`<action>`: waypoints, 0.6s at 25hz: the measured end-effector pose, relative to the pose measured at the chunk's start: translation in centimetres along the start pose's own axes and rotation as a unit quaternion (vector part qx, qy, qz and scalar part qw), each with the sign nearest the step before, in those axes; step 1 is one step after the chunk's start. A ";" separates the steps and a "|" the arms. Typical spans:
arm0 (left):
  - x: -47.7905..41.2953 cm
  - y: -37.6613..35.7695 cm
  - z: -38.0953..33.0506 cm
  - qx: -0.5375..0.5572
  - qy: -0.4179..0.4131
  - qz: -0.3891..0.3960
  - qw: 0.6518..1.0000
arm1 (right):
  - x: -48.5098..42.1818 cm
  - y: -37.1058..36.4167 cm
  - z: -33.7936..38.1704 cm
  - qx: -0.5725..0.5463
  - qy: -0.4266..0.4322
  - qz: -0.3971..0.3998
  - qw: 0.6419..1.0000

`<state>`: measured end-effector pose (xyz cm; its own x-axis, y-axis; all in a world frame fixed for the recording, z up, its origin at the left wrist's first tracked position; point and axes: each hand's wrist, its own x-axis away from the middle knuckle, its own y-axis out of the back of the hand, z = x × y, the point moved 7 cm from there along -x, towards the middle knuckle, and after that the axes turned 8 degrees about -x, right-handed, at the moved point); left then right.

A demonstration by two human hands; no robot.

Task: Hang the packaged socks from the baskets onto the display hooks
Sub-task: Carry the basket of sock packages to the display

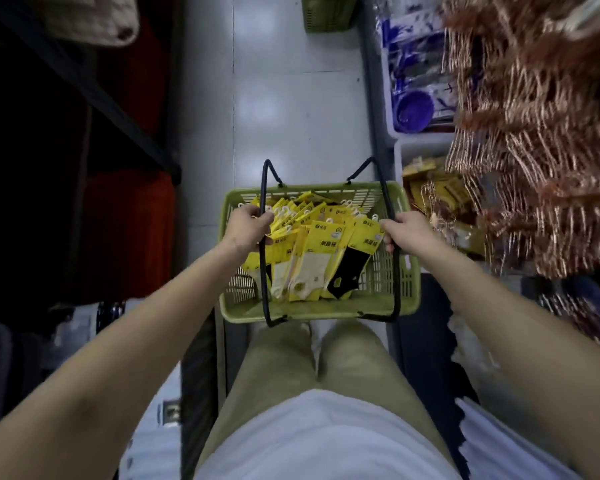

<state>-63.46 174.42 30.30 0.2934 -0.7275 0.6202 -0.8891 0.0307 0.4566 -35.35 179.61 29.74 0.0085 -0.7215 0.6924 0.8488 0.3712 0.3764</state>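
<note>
- Labelling: the socks [323, 258] carry yellow cards with bold Chinese characters under a round logo. The smaller print is too fine to read.
- Location: the socks lie heaped in the green basket [312, 315], from its far edge to the middle, with one black pair nearest the right edge.
- Left hand [246, 230]: fingers curled round the left handle [263, 271].
- Right hand [409, 230]: fingers curled round the right handle [395, 282]; the fingertips are hidden.
- Room: a pale tiled floor [274, 109] forms the aisle, with a dark shelf [101, 91] on the left. On the right are a white bin [388, 98] of purple goods and blurred copper-coloured stock [534, 133].
- A second basket [326, 12] is cut off at the top.
</note>
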 end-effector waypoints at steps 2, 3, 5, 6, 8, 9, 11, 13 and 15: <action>-4.3 2.5 -3.3 0.007 0.004 0.001 1.000 | -3.5 0.3 5.0 0.013 0.005 -0.003 1.000; -6.8 3.7 -4.9 0.012 0.004 0.002 1.000 | -5.4 0.4 7.5 0.016 0.011 -0.003 1.000; -11.6 5.6 -8.1 0.010 -0.004 -0.001 1.000 | -9.3 0.7 12.0 0.009 0.023 -0.007 1.000; -14.2 6.6 -9.6 0.006 -0.007 -0.002 1.000 | -11.5 0.8 14.1 0.003 0.026 -0.007 1.000; -19.5 8.2 -12.5 -0.004 -0.011 -0.011 1.000 | -16.3 1.0 17.7 -0.005 0.025 -0.003 1.000; -22.2 9.0 -13.9 -0.008 -0.015 -0.015 1.000 | -18.7 1.0 19.5 -0.003 0.025 -0.001 1.000; -27.2 10.7 -16.8 -0.021 -0.013 -0.020 0.999 | -23.3 1.2 23.5 0.006 0.021 0.008 1.000; -32.0 12.6 -20.2 -0.041 -0.017 -0.029 0.999 | -27.5 1.6 27.8 -0.003 0.012 0.009 1.000; -36.2 14.8 -23.2 -0.038 -0.018 -0.043 0.998 | -31.0 1.8 32.1 -0.009 0.017 0.010 1.000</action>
<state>-79.09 217.13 29.42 0.3530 -0.7532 0.5551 -0.8320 0.0186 0.5544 -51.10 221.44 28.67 0.0425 -0.7331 0.6788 0.8578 0.3751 0.3514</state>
